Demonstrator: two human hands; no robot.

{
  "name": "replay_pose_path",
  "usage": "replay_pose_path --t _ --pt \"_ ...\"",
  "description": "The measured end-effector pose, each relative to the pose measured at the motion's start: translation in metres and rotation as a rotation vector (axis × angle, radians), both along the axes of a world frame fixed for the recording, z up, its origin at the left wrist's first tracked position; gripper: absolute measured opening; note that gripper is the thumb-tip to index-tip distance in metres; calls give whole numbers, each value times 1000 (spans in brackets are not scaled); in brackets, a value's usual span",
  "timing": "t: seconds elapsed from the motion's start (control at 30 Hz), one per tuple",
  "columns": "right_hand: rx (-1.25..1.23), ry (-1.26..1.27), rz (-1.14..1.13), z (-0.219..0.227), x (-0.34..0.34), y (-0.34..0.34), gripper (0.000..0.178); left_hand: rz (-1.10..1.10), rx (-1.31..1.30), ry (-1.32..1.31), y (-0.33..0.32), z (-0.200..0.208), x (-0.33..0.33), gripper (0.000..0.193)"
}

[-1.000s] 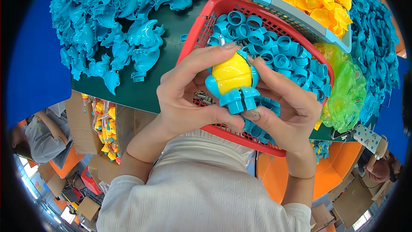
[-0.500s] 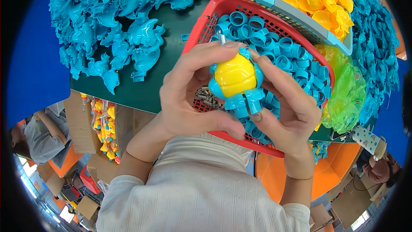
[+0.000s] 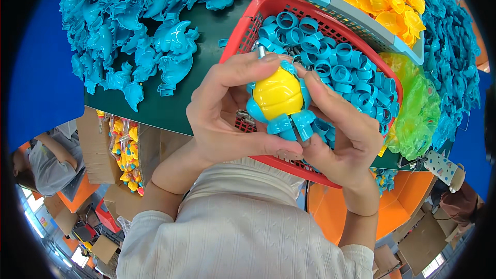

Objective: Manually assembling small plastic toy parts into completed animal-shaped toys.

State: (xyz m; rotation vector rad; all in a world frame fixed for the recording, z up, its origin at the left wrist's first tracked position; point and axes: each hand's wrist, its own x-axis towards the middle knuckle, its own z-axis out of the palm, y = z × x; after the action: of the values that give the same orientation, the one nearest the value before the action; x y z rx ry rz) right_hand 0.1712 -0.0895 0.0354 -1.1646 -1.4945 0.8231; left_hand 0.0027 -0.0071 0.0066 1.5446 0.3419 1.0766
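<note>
- Looking down through the head view, both hands meet over the near half of a red mesh basket (image 3: pixel 243 31) that stands on a dark green table (image 3: pixel 206 26); between them they hold a small toy figure (image 3: pixel 279 104) with a yellow domed belly and a blue shell with stubby blue legs.
- The left hand (image 3: pixel 222 119) is closed on the toy: its thumb lies along the underside by the legs, and its index finger arches over the top to the blue head end.
- The right hand (image 3: pixel 343 134) grips the opposite flank, fingers laid along the blue side and its thumb tucked under the legs.
- The toy sits just above the blue rings (image 3: pixel 330 59) that fill the basket, clear of the rim.
- By its glossy moulded look it is probably hard, hollow plastic: light, stiff and rather slippery on the smooth dome.
- The ridged blue edge and the legs seem the surest places to pinch; the two-colour parts may be press-fitted, so squeezing across the seam looks wiser than pulling on a leg.
- Both wrists are bent inward, with the forearms rising from the lower edge and cream ribbed sleeves (image 3: pixel 237 237) pushed back.
- Around the hands lie a heap of blue toy shells (image 3: pixel 134 31), a pale blue tray (image 3: pixel 361 18) of yellow parts and a green plastic bag (image 3: pixel 418 108).
</note>
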Motion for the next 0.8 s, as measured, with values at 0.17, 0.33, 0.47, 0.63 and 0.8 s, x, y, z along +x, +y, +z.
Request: replay_pose_path --t 0.17,0.33,0.47,0.63,0.8 --pt "-27 87 -37 -2 -3 1 49 -65 -4 -43 3 -3 3 82" --pt "-37 135 -75 -6 -3 2 48 -114 -34 -38 4 -6 5 83" --pt "-38 176 -97 -6 -5 2 48 -92 25 -23 5 -9 6 81" --pt "-63 249 -97 -3 -7 6 51 -206 -109 -86 8 -11 2 70" --pt "-45 242 -48 -2 -4 6 57 61 -216 3 -2 9 7 87"
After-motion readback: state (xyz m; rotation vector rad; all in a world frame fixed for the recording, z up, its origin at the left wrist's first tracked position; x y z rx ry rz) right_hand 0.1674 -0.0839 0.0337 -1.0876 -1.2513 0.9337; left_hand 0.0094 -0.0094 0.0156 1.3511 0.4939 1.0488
